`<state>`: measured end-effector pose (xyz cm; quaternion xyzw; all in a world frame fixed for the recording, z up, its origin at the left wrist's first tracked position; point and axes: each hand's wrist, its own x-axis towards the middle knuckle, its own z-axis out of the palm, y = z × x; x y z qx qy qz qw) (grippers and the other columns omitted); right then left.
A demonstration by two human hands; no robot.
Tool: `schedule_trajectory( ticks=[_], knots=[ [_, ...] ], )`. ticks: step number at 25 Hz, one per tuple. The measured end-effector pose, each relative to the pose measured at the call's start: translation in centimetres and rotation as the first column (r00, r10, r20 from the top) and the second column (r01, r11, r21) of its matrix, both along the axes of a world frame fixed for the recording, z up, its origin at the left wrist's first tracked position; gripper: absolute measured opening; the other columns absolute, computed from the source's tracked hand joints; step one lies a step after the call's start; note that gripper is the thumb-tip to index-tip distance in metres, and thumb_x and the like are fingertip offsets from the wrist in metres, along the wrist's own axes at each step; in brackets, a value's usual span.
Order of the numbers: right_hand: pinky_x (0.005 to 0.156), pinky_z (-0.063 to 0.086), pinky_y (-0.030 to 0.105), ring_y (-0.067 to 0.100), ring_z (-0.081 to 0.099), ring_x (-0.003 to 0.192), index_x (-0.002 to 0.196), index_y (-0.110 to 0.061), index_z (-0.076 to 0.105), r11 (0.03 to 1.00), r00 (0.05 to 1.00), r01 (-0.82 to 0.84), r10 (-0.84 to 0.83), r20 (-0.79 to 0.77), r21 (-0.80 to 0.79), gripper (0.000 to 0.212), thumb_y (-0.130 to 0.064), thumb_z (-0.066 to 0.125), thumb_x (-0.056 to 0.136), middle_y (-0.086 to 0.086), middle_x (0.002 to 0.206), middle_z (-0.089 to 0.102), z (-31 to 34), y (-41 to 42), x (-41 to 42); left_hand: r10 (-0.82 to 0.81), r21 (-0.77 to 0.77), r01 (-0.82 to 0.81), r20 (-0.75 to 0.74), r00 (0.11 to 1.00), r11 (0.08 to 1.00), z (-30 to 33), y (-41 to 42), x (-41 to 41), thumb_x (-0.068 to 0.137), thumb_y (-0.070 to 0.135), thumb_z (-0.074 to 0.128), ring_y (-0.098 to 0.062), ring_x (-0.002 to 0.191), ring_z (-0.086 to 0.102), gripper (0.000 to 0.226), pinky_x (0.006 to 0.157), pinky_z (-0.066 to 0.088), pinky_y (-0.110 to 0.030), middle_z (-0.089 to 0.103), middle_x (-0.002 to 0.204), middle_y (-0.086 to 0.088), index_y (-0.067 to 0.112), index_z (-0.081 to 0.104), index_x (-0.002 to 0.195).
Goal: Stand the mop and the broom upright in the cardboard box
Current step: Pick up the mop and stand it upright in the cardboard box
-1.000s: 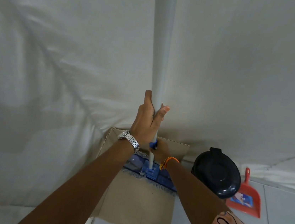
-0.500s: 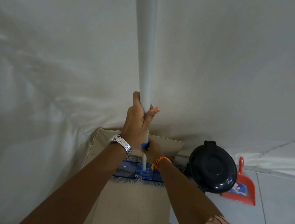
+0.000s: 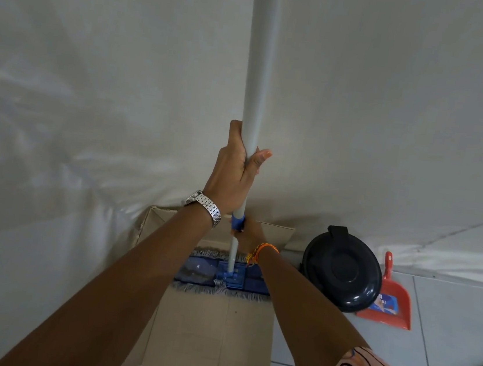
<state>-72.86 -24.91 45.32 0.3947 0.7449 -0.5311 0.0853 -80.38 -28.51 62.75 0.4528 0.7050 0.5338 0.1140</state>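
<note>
Blue flat mop with grey pole (image 3: 256,63) stood upright, head in brown cardboard box (image 3: 210,331), left hand (image 3: 232,172) and right hand (image 3: 247,233) fingers wrapped tight round pole

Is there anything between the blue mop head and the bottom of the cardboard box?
Nothing visible. The blue flat mop head already sits low inside the open brown cardboard box; both hands hold its grey pole.
</note>
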Motion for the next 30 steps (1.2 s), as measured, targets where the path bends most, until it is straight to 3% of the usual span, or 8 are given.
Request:
schedule_trajectory(
  ticks=[4, 10, 15, 18, 21, 23, 25, 30],
  knots=[
    [0.102, 0.047, 0.043, 0.037, 0.056, 0.117, 0.129, 0.002, 0.052, 1.0, 1.0, 0.002, -0.002, 0.018, -0.005, 0.037, -0.003, 0.055, 0.092, 0.023, 0.127, 0.06, -1.0, 1.0, -0.4, -0.027, -0.043, 0.027, -0.002, 1.0, 0.999, -1.0, 1.8, 0.0, 0.103, 0.026, 0.059, 0.0, 0.06, 0.062, 0.029, 0.058, 0.055, -0.015, 0.057, 0.074, 0.01, 0.018, 0.035, 0.117],
    [0.099, 0.045, 0.046, 0.04, 0.055, 0.115, 0.129, 0.0, 0.046, 0.994, 0.993, 0.104, -0.103, -0.05, 0.016, 0.037, -0.005, 0.053, 0.093, 0.025, 0.125, 0.057, -0.7, 1.8, -0.8, 0.006, -0.106, -0.009, -0.022, 1.0, 0.994, -0.9, 4.9, -1.8, 0.105, 0.027, 0.054, -0.017, 0.064, 0.063, 0.033, 0.054, 0.052, -0.013, 0.061, 0.077, 0.0, 0.007, 0.036, 0.125],
    [0.102, 0.047, 0.046, 0.038, 0.057, 0.115, 0.135, -0.003, 0.042, 0.984, 0.984, 0.178, -0.178, 0.029, 0.005, 0.044, -0.014, 0.055, 0.095, 0.022, 0.125, 0.06, 0.0, 2.0, 4.3, 0.128, -0.235, -0.134, -0.041, 0.991, 0.963, -2.0, 4.3, -2.4, 0.103, 0.027, 0.056, -0.018, 0.082, 0.066, 0.048, 0.072, 0.054, -0.028, 0.064, 0.101, 0.002, 0.01, 0.032, 0.141],
    [0.087, 0.045, 0.038, 0.027, 0.053, 0.097, 0.108, -0.005, 0.056, 0.993, 0.987, 0.112, -0.116, 0.113, 0.046, 0.016, -0.012, 0.047, 0.097, 0.011, 0.099, 0.061, 1.0, 2.5, 10.3, 0.313, -0.28, -0.3, 0.001, 0.95, 0.912, -4.1, 1.2, -1.3, 0.101, 0.031, 0.059, -0.02, 0.09, 0.067, 0.041, 0.076, 0.054, -0.034, 0.064, 0.1, 0.01, 0.016, 0.042, 0.135],
    [0.072, 0.038, 0.034, 0.028, 0.048, 0.08, 0.072, -0.005, 0.051, 0.992, 0.98, 0.044, -0.066, 0.189, 0.121, 0.023, -0.008, 0.043, 0.093, 0.017, 0.078, 0.051, 3.6, 2.6, 17.8, 0.404, -0.356, -0.368, 0.031, 0.914, 0.859, -5.9, -2.0, 1.7, 0.102, 0.029, 0.057, -0.023, 0.086, 0.067, 0.029, 0.069, 0.05, -0.031, 0.061, 0.09, 0.011, 0.013, 0.05, 0.126],
    [0.082, 0.048, 0.04, 0.031, 0.056, 0.091, 0.082, -0.001, 0.063, 0.986, 0.976, 0.033, -0.068, 0.208, 0.165, 0.022, -0.004, 0.044, 0.092, 0.02, 0.095, 0.058, 5.6, 2.1, 23.3, 0.382, -0.406, -0.323, 0.072, 0.921, 0.855, -6.5, -3.6, 4.9, 0.104, 0.028, 0.054, -0.025, 0.081, 0.066, 0.026, 0.062, 0.045, -0.025, 0.062, 0.087, 0.006, 0.01, 0.053, 0.122],
    [0.085, 0.049, 0.047, 0.029, 0.052, 0.085, 0.073, -0.004, 0.059, 0.985, 0.976, 0.112, -0.134, 0.172, 0.129, 0.025, -0.001, 0.044, 0.092, 0.018, 0.085, 0.054, 7.0, 0.9, 29.2, 0.354, -0.456, -0.257, 0.14, 0.925, 0.852, -7.0, -4.7, 8.9, 0.105, 0.026, 0.053, -0.023, 0.077, 0.066, 0.024, 0.06, 0.045, -0.025, 0.07, 0.098, -0.006, 0.008, 0.055, 0.12],
    [0.094, 0.047, 0.04, 0.028, 0.06, 0.095, 0.097, -0.003, 0.064, 0.884, 0.853, 0.455, -0.468, 0.232, 0.11, 0.013, -0.01, 0.055, 0.093, 0.014, 0.1, 0.064, 8.7, -1.2, 46.2, 0.093, -0.625, 0.113, 0.287, 0.953, 0.772, -8.1, -6.5, 23.2, 0.106, 0.022, 0.05, -0.036, 0.102, 0.068, 0.018, 0.091, 0.055, -0.044, 0.072, 0.104, -0.015, 0.007, 0.059, 0.109]
  ],
)
